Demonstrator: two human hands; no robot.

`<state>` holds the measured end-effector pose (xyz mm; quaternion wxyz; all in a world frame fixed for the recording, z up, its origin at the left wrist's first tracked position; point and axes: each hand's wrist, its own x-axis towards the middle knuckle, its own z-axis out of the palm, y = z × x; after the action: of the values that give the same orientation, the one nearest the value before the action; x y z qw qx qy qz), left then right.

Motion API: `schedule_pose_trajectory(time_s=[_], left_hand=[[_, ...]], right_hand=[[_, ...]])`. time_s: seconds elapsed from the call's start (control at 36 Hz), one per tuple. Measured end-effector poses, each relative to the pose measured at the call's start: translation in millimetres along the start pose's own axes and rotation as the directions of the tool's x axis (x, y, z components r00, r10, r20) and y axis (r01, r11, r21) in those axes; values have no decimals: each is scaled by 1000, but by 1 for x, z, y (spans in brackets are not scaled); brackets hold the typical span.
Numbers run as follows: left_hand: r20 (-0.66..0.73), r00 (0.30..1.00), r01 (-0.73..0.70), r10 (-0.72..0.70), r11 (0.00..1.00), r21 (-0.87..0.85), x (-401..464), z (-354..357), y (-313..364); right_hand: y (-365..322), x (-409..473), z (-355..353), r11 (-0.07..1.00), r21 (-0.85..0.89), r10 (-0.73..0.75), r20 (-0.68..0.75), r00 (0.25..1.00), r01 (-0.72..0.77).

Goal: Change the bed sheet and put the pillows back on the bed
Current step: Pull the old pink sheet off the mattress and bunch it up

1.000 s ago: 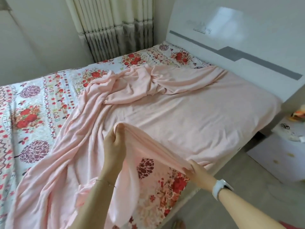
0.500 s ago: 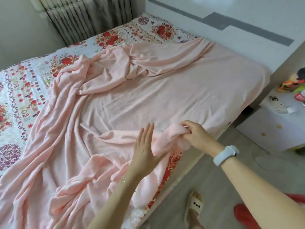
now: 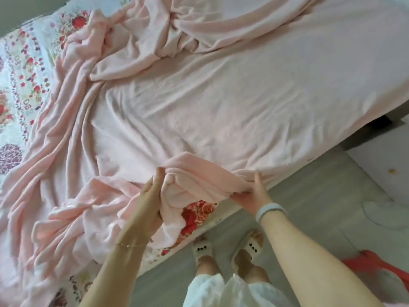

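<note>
You are looking at soft, even daylight with no glare. The pink sheet [image 3: 221, 103] looks pale and washed out toward the upper right of the frame, with gentle shadows in its folds at upper left. The whole frame is slightly blurred. Wide-angle bending curves the bed edge [image 3: 287, 171] toward the lower right.

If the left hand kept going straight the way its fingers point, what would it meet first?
The left hand points up across the bed, so it would probably meet the bunched fold of the pink sheet it grips, then flat sheet beyond; depth is unclear.
</note>
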<state>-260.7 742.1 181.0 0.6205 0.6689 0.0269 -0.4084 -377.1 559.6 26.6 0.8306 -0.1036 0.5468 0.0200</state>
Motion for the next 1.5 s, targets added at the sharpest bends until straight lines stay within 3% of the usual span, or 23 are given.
schedule_pose_trajectory(time_s=[0.06,0.17,0.22,0.28,0.33,0.42,0.47,0.53,0.61,0.69,0.75,0.81,0.83,0.89,0.94,1.0,1.11,1.17,1.25,1.31,1.39,1.5], left_hand=[[24,999,41,-42,999,26,-7,-7,-2],[-110,993,56,-50,997,51,-5,-19,-7],[-226,971,8,73,941,338,10,-21,-15],[-296,936,26,191,799,601,27,-10,-21],[-194,952,-53,238,749,660,41,18,-23],[216,943,-329,252,640,694,52,76,-21],[403,889,-432,218,694,576,52,115,-14],[469,844,-471,259,777,418,58,143,-1],[404,834,-511,376,804,305,75,157,20],[386,813,-572,436,724,386,88,159,37],[329,848,-507,415,815,281,92,161,45],[283,939,-221,194,973,66,97,165,54],[313,949,-45,44,999,-4,104,167,56],[408,902,106,-142,988,110,116,172,63],[467,856,99,-221,957,273,127,179,69],[448,862,101,-239,945,310,136,183,73],[410,876,167,-253,958,235,147,192,77],[394,887,169,-242,963,211,145,193,79],[438,881,122,-176,981,150,135,189,82],[462,877,86,-134,989,123,127,184,85],[488,867,57,-95,994,92,118,174,88],[464,884,37,-66,997,72,113,173,96]], right_hand=[[-14,14,15,996,88,2,-96,995,6],[-40,22,22,974,-122,-219,-251,943,193],[-57,-2,21,903,-277,-404,-287,869,328],[-76,-35,15,779,-464,-572,-254,780,421],[-96,-68,7,615,-606,-714,-157,682,504],[-121,-118,26,340,-708,-822,96,561,619],[-132,-146,51,167,-737,-807,280,520,655],[-135,-165,71,44,-744,-766,403,501,666],[-137,-173,80,32,-745,-719,446,534,666],[-142,-167,71,74,-758,-705,420,572,648],[-142,-162,65,70,-783,-695,406,594,618],[-138,-158,64,17,-818,-672,416,612,574],[-136,-156,65,-15,-833,-657,425,623,553],[-131,-153,70,-73,-850,-619,449,645,522],[-129,-151,70,-95,-859,-583,458,671,504],[-128,-151,64,-21,-862,-571,427,702,507],[-134,-151,37,318,-765,-697,212,685,560],[-138,-147,28,538,-592,-712,61,699,600],[-155,-127,21,817,-196,-572,-145,808,543],[-172,-114,19,911,14,-404,-178,897,413],[-200,-91,16,933,322,-149,-56,987,159],[-239,-68,20,941,180,-275,-89,957,287]])
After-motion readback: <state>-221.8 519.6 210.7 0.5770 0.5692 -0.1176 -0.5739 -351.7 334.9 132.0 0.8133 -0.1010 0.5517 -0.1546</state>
